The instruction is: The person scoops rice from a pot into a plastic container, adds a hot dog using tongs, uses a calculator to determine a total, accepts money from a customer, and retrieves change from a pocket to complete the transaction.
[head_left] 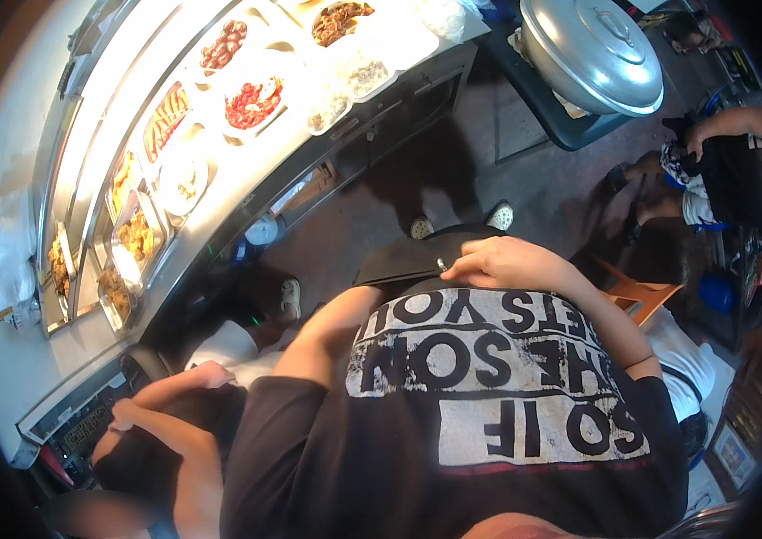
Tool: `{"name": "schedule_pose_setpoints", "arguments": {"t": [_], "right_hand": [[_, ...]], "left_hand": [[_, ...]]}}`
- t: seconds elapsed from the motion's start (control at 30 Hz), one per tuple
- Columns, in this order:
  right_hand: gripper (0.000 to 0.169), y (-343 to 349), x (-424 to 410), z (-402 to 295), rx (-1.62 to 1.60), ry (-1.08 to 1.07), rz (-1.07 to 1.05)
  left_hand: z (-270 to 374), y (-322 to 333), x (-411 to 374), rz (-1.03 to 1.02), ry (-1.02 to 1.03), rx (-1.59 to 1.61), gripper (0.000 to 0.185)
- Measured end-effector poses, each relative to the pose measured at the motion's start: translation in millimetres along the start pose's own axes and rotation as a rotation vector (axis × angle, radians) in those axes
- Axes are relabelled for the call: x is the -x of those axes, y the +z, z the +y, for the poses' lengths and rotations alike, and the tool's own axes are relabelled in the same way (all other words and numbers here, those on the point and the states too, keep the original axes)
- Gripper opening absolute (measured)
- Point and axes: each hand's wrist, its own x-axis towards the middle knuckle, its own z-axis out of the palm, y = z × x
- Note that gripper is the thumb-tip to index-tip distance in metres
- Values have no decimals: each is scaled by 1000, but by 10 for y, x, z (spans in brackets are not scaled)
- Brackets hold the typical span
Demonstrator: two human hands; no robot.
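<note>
A black bag (pixel 397 259) sits at my waist, and a small metal zip pull (pixel 441 264) shows on it. The fingers of my right hand (pixel 505 263) are curled onto the bag's edge beside that pull. My left forearm reaches behind or into the same bag. The left hand itself is hidden by the black fabric. Below the bag, my dark T-shirt (pixel 488 377) bears large printed lettering. Past the bag, my light perforated clogs (pixel 501 215) stand on the dark floor.
At left runs a brightly lit food counter (pixel 266 158) with trays, including fried food (pixel 135 236) and red food (pixel 253 104). A lidded metal pot (pixel 596 54) stands on a dark table (pixel 576 135). One person (pixel 158 431) is close at left; others (pixel 734 175) are at right.
</note>
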Motion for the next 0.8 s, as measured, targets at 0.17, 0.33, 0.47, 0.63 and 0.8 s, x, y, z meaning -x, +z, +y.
{"name": "schedule_pose_setpoints", "arguments": {"t": [0.17, 0.33, 0.47, 0.63, 0.8], "right_hand": [[29, 53, -145, 113, 237, 49, 91], [28, -370, -114, -56, 202, -78, 134], [25, -113, -385, 149, 218, -146, 312], [18, -511, -411, 321, 134, -277, 359], [16, -515, -536, 848, -291, -131, 162]], "left_hand": [[574, -513, 440, 33, 160, 217, 25], [802, -722, 570, 154, 176, 340, 27], [513, -210, -116, 179, -57, 246, 24], [1027, -630, 491, 119, 137, 731, 48], [653, -638, 439, -64, 90, 1184, 61]]}}
